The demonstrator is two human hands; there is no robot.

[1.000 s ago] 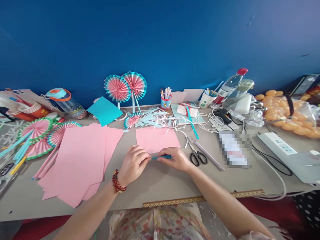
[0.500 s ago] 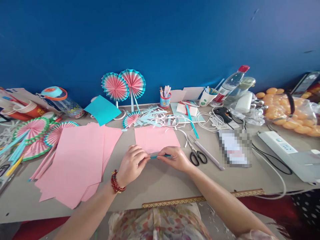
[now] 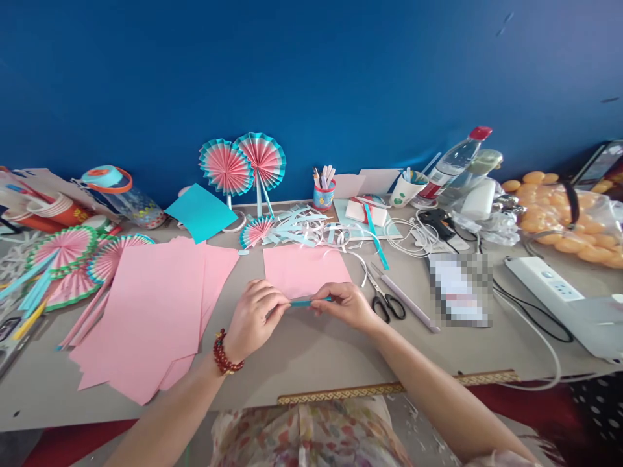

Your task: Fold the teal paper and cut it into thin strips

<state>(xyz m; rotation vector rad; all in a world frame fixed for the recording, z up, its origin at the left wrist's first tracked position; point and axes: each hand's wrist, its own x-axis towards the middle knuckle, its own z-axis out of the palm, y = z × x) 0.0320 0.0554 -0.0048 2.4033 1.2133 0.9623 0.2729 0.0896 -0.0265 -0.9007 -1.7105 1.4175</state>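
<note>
My left hand (image 3: pixel 254 318) and my right hand (image 3: pixel 344 305) meet at the middle of the table, each pinching one end of a narrow folded teal paper strip (image 3: pixel 305 302). The strip lies just at the near edge of a single pink sheet (image 3: pixel 304 268). A red bead bracelet (image 3: pixel 222 353) circles my left wrist. Black-handled scissors (image 3: pixel 387 302) lie right of my right hand.
A stack of pink sheets (image 3: pixel 156 311) covers the left. Pink-and-teal paper fans stand at the back (image 3: pixel 243 165) and lie at the far left (image 3: pixel 68 259). Paper scraps (image 3: pixel 302 228), a pen cup (image 3: pixel 322 193), bottles (image 3: pixel 450 162), cables, a power strip (image 3: pixel 545 279) and a bag of oranges (image 3: pixel 564 224) crowd the right.
My hands have stayed on the strip, and my right hand's fingers have slid slightly along it. The view shifted a little.
</note>
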